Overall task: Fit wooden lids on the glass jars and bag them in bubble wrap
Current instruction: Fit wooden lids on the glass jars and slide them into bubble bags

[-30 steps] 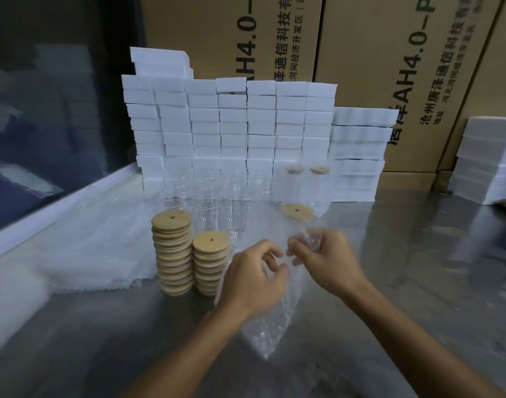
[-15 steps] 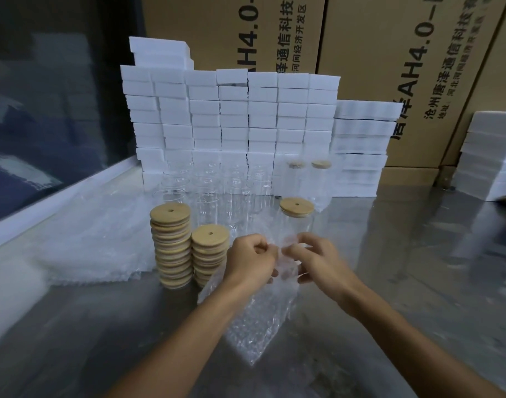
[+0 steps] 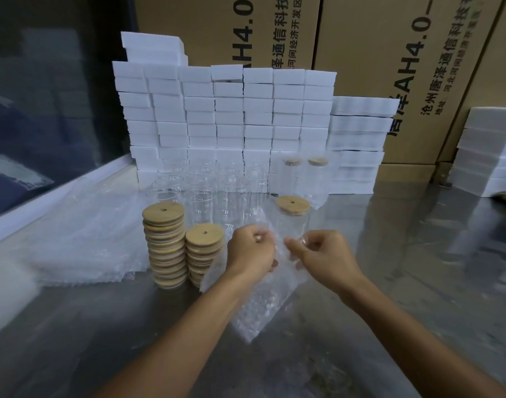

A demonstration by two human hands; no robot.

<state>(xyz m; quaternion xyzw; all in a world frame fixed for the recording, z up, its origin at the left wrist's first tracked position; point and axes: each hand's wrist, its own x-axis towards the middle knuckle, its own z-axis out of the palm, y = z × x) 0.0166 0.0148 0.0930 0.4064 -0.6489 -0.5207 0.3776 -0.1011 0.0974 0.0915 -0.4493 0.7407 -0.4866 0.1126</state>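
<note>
Fingers (image 3: pixel 257 239) of the left hand (image 3: pixel 250 252) are curled and pinch one edge of a bubble wrap bag (image 3: pixel 263 297), while the right hand (image 3: pixel 322 254) pinches the opposite edge, the two hands close together at the bag's mouth. The bag hangs down toward the grey metal worktop (image 3: pixel 389 297), which is shiny and reflects the things behind it. Just beyond the hands stands a glass jar (image 3: pixel 293 222) with a wooden lid (image 3: pixel 293 204) on it. To the left stand two stacks of wooden lids (image 3: pixel 167 245), side by side, and behind them rows of open glass jars (image 3: pixel 206 191). Two more lidded jars in wrap (image 3: pixel 306 179) stand farther back. Flat bubble wrap sheets (image 3: pixel 82 248) lie at the left of the worktop. A wall of white foam blocks (image 3: pixel 223 116) rises behind the jars, with large cardboard boxes (image 3: pixel 375 53) printed with Chinese text behind it and a dark window (image 3: pixel 45 96) at the left.
</note>
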